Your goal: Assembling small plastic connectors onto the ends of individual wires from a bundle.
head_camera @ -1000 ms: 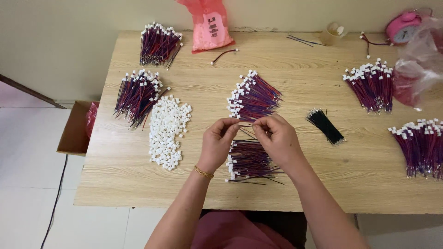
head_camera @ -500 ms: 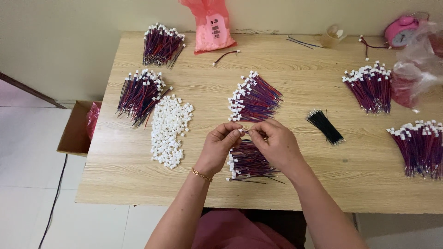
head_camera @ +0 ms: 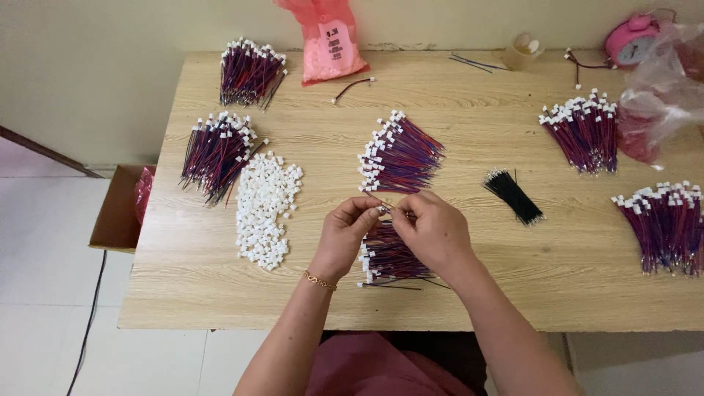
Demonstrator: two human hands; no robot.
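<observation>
Well inside the table [head_camera: 220, 308] edges, both hands pinch one small white connector [head_camera: 384, 210].

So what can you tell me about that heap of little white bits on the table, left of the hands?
The heap of white pieces is a loose spread of many small blocky bits, plastic by the look, all alike. It lies flat on the wooden table in a long patch running front to back. A bundle of red and blue wires lies just to its left, close to or touching its top end. The left hand works to its right without touching it. Finer detail is too small to tell.
</observation>
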